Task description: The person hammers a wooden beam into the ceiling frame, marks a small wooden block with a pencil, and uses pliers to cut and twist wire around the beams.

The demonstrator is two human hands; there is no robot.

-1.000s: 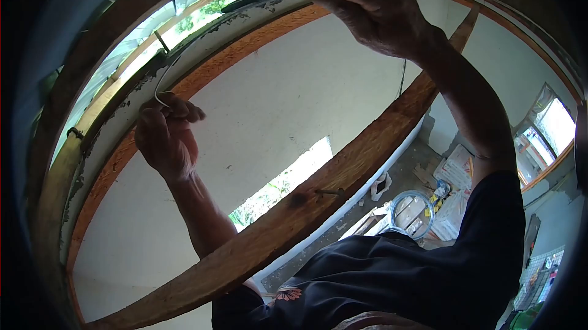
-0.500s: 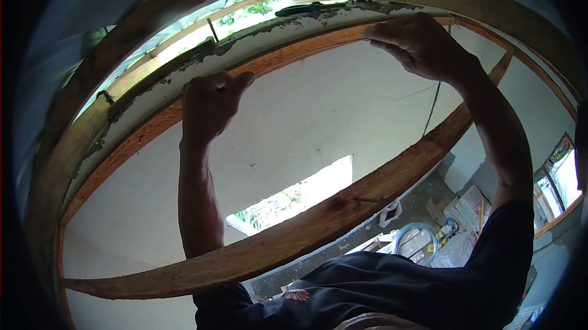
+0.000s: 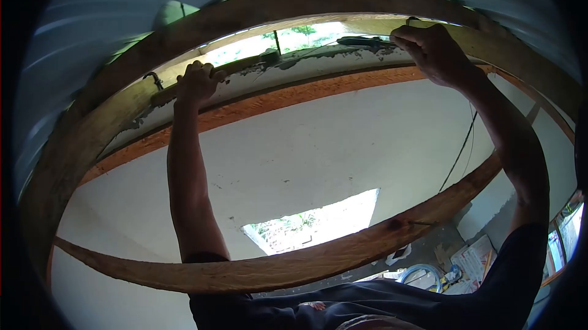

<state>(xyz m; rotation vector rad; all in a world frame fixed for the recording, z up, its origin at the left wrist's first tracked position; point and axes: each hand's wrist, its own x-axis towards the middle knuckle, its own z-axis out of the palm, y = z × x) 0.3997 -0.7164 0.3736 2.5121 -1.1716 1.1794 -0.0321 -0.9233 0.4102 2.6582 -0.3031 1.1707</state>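
My left hand (image 3: 197, 82) is raised at the upper left, its fingers apart and bent over the rough top edge of the wall (image 3: 245, 79). Nothing held shows in it. My right hand (image 3: 429, 51) is closed in a pinch at the upper right, beside the pale roof beam (image 3: 508, 48); what lies between its fingertips is too small to make out. A dark tool (image 3: 364, 42) rests on the wall top just left of my right fingertips. A thin upright rod (image 3: 277, 42) stands on the wall top between my hands.
A curved-looking wooden board (image 3: 294, 267) crosses below my raised arms, with a nail sticking from it. An orange-brown timber (image 3: 306, 91) runs under the wall top. Below lie a coil of blue tubing (image 3: 422, 276) and sacks (image 3: 474, 259). Metal roofing is overhead.
My left hand has moved up to the wall top, and its fingers have spread. A thin pale wire seen at it earlier no longer shows. My right hand went down, then back beside the beam. The view has tilted.
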